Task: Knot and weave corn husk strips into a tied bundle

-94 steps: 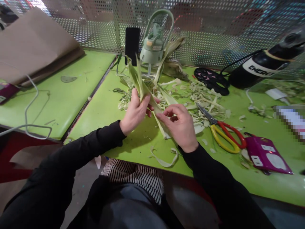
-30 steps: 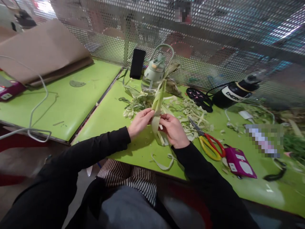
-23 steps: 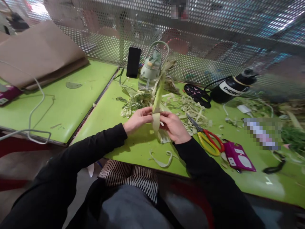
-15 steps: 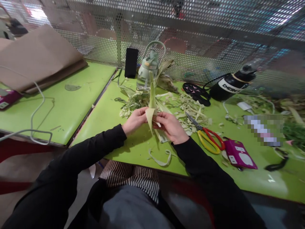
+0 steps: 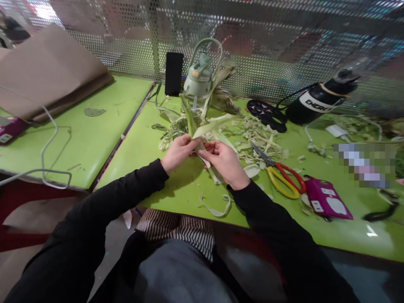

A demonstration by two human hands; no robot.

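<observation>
Both of my hands pinch a pale green leaf strip [image 5: 202,128] over the green table [image 5: 148,147]. My left hand [image 5: 179,151] grips it from the left side. On the right, my right hand [image 5: 224,161] holds the strip's lower part, which runs down under the palm. Above my fingers the strip splits into two ends, one pointing up and one bending right. A heap of leaf trimmings [image 5: 252,136] lies just behind my hands.
Red and yellow scissors [image 5: 282,176] lie right of my hands, beside a magenta device [image 5: 328,203]. A pale green bottle [image 5: 202,71], a black phone [image 5: 174,73] and a black bottle [image 5: 318,103] stand by the perforated metal screen. A cable [image 5: 44,162] and brown paper [image 5: 44,71] occupy the left table.
The leaf strip, upright half a second ago, now spreads into two ends above my fingers. My hands have stayed close together; the view has shifted slightly.
</observation>
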